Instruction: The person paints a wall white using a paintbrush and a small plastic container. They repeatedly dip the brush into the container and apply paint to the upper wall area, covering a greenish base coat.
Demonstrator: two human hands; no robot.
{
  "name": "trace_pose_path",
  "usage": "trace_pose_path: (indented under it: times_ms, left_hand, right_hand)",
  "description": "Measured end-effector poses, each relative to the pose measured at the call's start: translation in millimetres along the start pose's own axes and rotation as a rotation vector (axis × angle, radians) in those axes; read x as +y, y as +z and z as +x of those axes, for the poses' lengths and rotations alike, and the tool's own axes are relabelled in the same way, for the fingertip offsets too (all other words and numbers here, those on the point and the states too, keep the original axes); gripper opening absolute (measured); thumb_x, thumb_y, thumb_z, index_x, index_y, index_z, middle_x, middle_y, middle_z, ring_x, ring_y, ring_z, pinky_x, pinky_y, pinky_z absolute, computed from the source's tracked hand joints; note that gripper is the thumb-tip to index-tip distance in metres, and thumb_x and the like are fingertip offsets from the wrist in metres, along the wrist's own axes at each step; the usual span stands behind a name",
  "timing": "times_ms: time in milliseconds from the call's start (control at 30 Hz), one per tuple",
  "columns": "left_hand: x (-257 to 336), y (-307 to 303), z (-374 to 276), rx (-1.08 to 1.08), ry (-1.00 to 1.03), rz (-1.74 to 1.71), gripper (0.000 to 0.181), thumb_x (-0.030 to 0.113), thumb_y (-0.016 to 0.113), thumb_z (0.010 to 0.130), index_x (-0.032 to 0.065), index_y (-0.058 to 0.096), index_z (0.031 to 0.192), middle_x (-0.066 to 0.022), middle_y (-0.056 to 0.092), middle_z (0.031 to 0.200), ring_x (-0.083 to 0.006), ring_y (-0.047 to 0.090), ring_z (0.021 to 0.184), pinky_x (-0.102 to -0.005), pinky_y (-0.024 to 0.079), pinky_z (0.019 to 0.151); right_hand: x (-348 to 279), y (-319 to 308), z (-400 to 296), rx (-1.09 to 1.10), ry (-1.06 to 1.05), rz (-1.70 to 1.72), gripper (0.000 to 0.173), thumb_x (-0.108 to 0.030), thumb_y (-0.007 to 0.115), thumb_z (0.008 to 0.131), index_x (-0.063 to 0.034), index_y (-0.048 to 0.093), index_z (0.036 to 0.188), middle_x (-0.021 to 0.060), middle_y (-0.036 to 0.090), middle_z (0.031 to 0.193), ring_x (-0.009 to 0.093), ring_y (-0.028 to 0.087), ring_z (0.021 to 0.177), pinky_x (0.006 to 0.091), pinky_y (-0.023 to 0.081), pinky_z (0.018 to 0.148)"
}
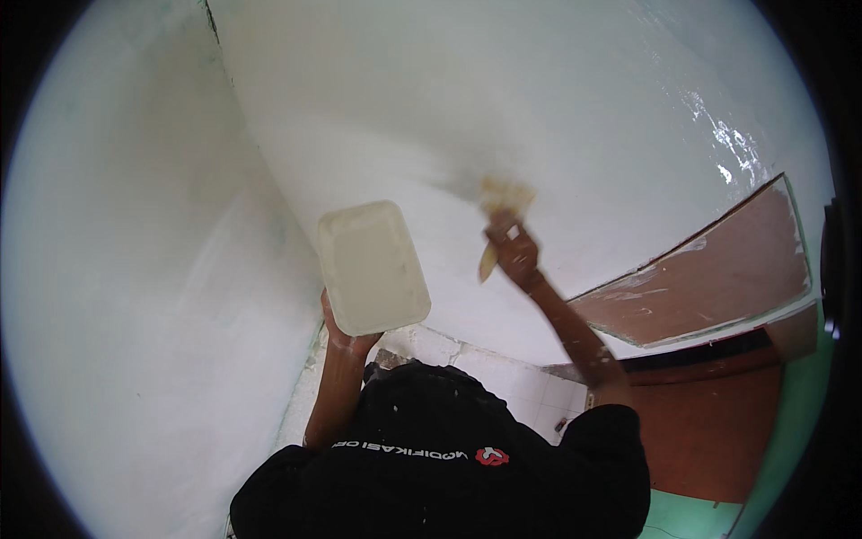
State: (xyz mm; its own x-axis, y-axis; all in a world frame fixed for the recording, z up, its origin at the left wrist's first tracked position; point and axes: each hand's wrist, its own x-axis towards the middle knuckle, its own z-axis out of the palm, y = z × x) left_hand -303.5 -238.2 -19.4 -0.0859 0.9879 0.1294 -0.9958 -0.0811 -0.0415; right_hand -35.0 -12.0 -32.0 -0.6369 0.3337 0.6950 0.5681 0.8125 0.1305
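Note:
My left hand (347, 337) supports a pale rectangular tub (374, 269) with rounded corners from its near end; off-white paint seems to fill it. To the right, my right hand (515, 252) grips a wide paintbrush (506, 194) around its yellowish handle. The bristles point up and away, against or close to the white wall (404, 87); blur hides whether they touch. White paint spots mark the right hand and forearm.
A second white wall (135, 269) meets the first at a corner on the left. Glossy wet-looking streaks (731, 145) show at upper right. Below them are a brown panel (714, 269) smeared with white and a reddish-brown door (700, 431). White floor tiles (532, 394) lie below.

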Motion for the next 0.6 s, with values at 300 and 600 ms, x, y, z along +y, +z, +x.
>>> trace_pose_path:
  times_ms: [300, 600]
  left_hand:
    - [-2, -9, 4, -0.027, -0.030, 0.021, 0.050, 0.039, 0.052, 0.093, 0.0061, 0.051, 0.131, -0.0147, 0.057, 0.128, -0.0324, 0.056, 0.118, -0.0531, 0.046, 0.100]
    - [-6, -2, 4, -0.043, -0.057, 0.045, 0.055, 0.042, 0.055, 0.090, 0.0078, 0.050, 0.133, -0.0135, 0.057, 0.130, -0.0329, 0.055, 0.120, -0.0542, 0.045, 0.101]
  right_hand:
    - [-8, 73, -100, -0.262, 0.005, 0.082, 0.031, -0.010, 0.069, 0.071, -0.0144, 0.065, 0.101, 0.0079, 0.064, 0.114, 0.028, 0.061, 0.109, 0.0404, 0.055, 0.084]
    - [36, -240, 158, 0.033, 0.048, 0.183, 0.027, 0.006, 0.060, 0.078, -0.0058, 0.064, 0.102, 0.0097, 0.068, 0.104, 0.022, 0.067, 0.097, 0.0297, 0.050, 0.084]
